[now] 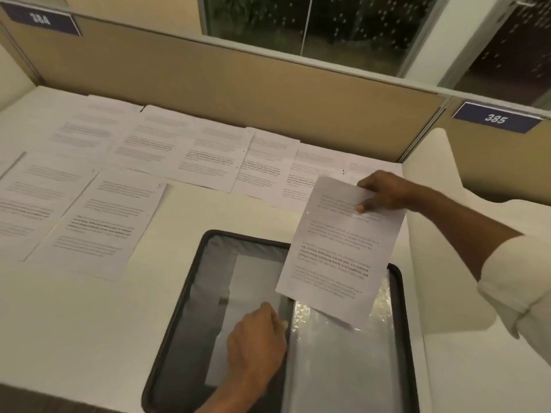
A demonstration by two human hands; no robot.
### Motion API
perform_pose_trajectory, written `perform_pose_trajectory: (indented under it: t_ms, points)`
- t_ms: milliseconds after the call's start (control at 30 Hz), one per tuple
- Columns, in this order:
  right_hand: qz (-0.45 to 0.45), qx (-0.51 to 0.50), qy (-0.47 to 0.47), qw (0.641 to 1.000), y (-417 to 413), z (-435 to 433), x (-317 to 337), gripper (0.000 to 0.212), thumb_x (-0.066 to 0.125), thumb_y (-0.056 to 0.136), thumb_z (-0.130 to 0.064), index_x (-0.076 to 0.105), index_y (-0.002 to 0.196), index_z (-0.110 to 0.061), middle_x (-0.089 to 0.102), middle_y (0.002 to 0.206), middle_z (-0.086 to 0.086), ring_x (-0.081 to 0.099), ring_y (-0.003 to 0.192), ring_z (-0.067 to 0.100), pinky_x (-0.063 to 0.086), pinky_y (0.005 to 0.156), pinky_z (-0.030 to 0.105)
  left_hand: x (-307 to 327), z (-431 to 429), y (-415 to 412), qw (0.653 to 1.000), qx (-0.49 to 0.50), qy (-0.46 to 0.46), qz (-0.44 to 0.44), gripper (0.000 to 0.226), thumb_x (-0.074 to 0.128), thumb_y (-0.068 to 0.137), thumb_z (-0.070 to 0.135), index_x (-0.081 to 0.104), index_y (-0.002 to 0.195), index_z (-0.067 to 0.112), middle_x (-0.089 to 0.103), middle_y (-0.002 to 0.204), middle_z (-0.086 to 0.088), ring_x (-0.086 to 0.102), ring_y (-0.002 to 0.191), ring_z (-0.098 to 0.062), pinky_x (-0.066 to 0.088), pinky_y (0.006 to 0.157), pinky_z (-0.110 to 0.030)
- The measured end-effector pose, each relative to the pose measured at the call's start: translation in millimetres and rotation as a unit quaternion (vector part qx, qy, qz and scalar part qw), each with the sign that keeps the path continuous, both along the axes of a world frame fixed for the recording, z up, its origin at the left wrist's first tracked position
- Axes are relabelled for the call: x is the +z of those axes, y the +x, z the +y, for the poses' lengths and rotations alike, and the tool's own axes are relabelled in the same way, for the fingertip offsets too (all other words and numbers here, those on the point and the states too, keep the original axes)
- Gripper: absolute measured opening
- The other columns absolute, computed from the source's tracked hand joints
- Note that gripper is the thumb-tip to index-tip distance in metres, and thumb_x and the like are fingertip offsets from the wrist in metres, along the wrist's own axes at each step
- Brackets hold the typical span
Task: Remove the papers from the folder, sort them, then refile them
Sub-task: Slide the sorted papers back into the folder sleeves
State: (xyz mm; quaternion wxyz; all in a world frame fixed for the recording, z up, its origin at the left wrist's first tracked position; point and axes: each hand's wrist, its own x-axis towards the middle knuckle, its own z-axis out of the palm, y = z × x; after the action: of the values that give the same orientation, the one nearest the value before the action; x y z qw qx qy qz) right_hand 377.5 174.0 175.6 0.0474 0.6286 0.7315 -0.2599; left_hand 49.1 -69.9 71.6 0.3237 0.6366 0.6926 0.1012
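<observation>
**First spotter:** Your right grip (384, 192), right of centre, pinches the top edge of one printed sheet (337, 251) between thumb and fingers. The sheet hangs tilted over the right half of the open folder (401, 323).

**Second spotter:** Its lower corner reaches the shiny clear sleeve (337, 368) on that right half. Whether the corner is inside the sleeve or only lying on it, I cannot tell.

**First spotter:** Your left grip (256, 338), bottom centre, rests on the folder at its middle fold, fingers bent and thumb toward the sleeve's edge. I cannot tell if it pinches the plastic or just presses on it.

**Second spotter:** The folder lies flat on the white bench (74, 323), lower centre, and its left half shows a dull grey page (247, 281).

**First spotter:** The other papers (98, 222) are out of the folder. They lie face up in overlapping rows from the left edge of the frame to behind your right grip, along the tan partition (238, 93).

**Second spotter:** That partition carries a number plate (40, 19) reading 384, upper left, and a second plate (496, 118) reading 385, upper right.
</observation>
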Motion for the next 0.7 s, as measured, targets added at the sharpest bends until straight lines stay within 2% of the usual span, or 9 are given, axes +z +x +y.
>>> perform_pose_trajectory:
  t_ms: [67,133,200,400,433,500,567,633,700]
  points:
    - [0.005,0.009,0.004,1.0,11.8,15.9,0.8,0.023,0.091,0.08,-0.028,0.073,0.082,-0.015,0.07,0.078,-0.002,0.062,0.072,0.015,0.045,0.061,0.028,-8.0,-12.6,26.8,0.998,-0.042,0.021,0.043,0.025,0.054,0.104,0.054,0.059,0.103,0.03,0.068,0.101,0.01,0.068,0.093,-0.013,0.054,0.081,-0.029]
    - [0.013,0.017,0.006,1.0,22.2,30.4,2.2,0.022,0.091,0.08,-0.025,0.073,0.084,-0.013,0.07,0.077,-0.001,0.06,0.068,0.013,0.043,0.055,0.02,-17.0,-23.5,61.7,0.991,-0.095,0.026,0.088,0.03,0.059,0.099,0.056,0.066,0.1,0.027,0.068,0.099,0.005,0.069,0.093,-0.02,0.054,0.08,-0.036]
    - [0.024,0.019,-0.005,1.0,34.1,43.2,3.5,0.02,0.09,0.082,-0.022,0.073,0.085,-0.014,0.072,0.078,0.0,0.061,0.067,0.013,0.045,0.054,0.021,-28.1,-33.7,102.7,0.982,-0.139,0.058,0.111,0.039,0.068,0.089,0.062,0.072,0.092,0.023,0.068,0.093,0.0,0.067,0.089,-0.025,0.056,0.075,-0.042]
    - [0.019,0.056,-0.001,0.998,58.6,72.4,-0.3,0.02,0.09,0.081,-0.022,0.074,0.089,-0.012,0.072,0.078,0.002,0.063,0.069,0.018,0.048,0.06,0.027,-46.6,-19.6,193.1,0.981,-0.116,0.049,0.149,0.078,0.081,0.068,0.077,0.076,0.106,0.009,0.069,0.132,-0.021,0.065,0.125,-0.043,0.056,0.098,-0.059]
    - [0.023,0.057,-0.006,0.998,61.5,76.8,-1.1,0.02,0.09,0.081,-0.02,0.075,0.091,-0.012,0.074,0.08,0.004,0.065,0.071,0.02,0.05,0.062,0.029,-50.5,-14.3,202.7,0.983,-0.102,0.039,0.149,0.086,0.078,0.07,0.08,0.074,0.115,0.006,0.062,0.142,-0.025,0.057,0.135,-0.046,0.05,0.105,-0.062]
    - [0.027,0.06,-0.008,0.998,66.4,86.0,-1.7,0.019,0.09,0.081,-0.018,0.076,0.092,-0.013,0.076,0.083,0.006,0.067,0.073,0.021,0.053,0.064,0.03,-53.0,-2.2,219.3,0.986,-0.073,0.015,0.149,0.105,0.059,0.082,0.085,0.056,0.143,0.0,0.032,0.164,-0.031,0.023,0.155,-0.052,0.03,0.12,-0.068]
    - [0.033,0.064,-0.001,0.997,70.1,94.9,-0.5,0.015,0.09,0.081,-0.016,0.076,0.086,-0.017,0.074,0.08,0.005,0.066,0.069,0.02,0.05,0.059,0.026,-51.5,9.9,231.8,0.985,-0.071,-0.014,0.157,0.112,0.039,0.09,0.087,0.03,0.16,0.0,-0.002,0.171,-0.031,-0.013,0.157,-0.052,0.005,0.124,-0.072]
    - [0.041,0.061,0.012,0.997,74.1,104.9,1.6,0.014,0.09,0.081,-0.016,0.077,0.085,-0.017,0.076,0.081,0.006,0.066,0.066,0.018,0.051,0.056,0.023,-49.9,20.4,241.1,0.981,-0.072,-0.023,0.179,0.114,0.031,0.093,0.086,0.013,0.164,0.0,-0.017,0.169,-0.031,-0.029,0.152,-0.053,-0.008,0.121,-0.072]
    - [0.046,0.061,0.016,0.997,79.6,115.2,3.8,0.018,0.09,0.081,-0.016,0.079,0.095,-0.013,0.079,0.088,0.008,0.07,0.068,0.019,0.055,0.057,0.025,-46.9,24.1,246.6,0.974,-0.079,-0.045,0.209,0.113,0.029,0.095,0.084,0.003,0.165,-0.001,-0.025,0.166,-0.032,-0.035,0.148,-0.055,-0.013,0.118,-0.074]
